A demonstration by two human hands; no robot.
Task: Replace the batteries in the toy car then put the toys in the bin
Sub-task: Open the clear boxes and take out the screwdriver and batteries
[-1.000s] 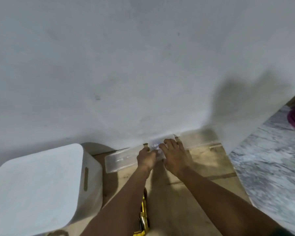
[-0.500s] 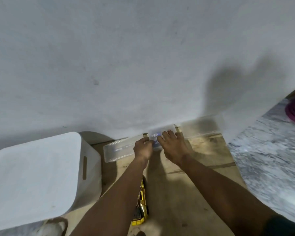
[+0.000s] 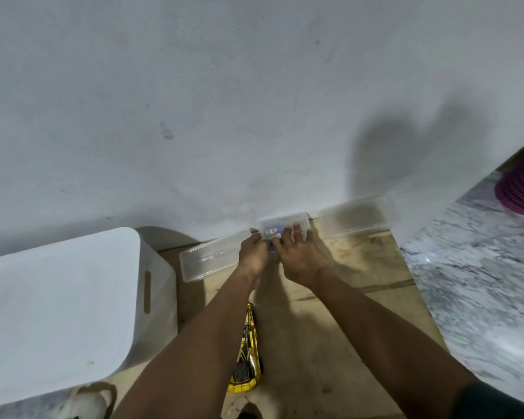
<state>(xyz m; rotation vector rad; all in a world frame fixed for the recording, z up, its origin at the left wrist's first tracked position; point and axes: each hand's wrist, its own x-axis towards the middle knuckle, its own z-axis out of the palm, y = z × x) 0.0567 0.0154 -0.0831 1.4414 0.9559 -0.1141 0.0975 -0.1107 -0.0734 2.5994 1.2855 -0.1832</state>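
A small clear battery case [image 3: 285, 222] with blue and white cells showing inside sits on the cardboard at the foot of the wall. My left hand [image 3: 252, 259] is curled against its left end, and my right hand [image 3: 300, 258] lies over its front with fingers on top. The yellow toy car [image 3: 248, 361] lies on the cardboard close to me, partly hidden under my left forearm. The white bin [image 3: 58, 303] stands at the left with its lid on. A pale plush toy [image 3: 82, 400] peeks out at the bottom left.
A long clear plastic tray [image 3: 208, 261] lies left of the case and another clear tray [image 3: 356, 219] to its right, both along the grey wall [image 3: 224, 101]. Cardboard [image 3: 330, 328] covers the floor here; marble floor [image 3: 481, 282] and a pink basket [image 3: 522, 189] are at the right.
Both hands stay at the battery case, the right fingers now further over it. The view has tipped down, showing more of the car, the right tray and the plush toy.
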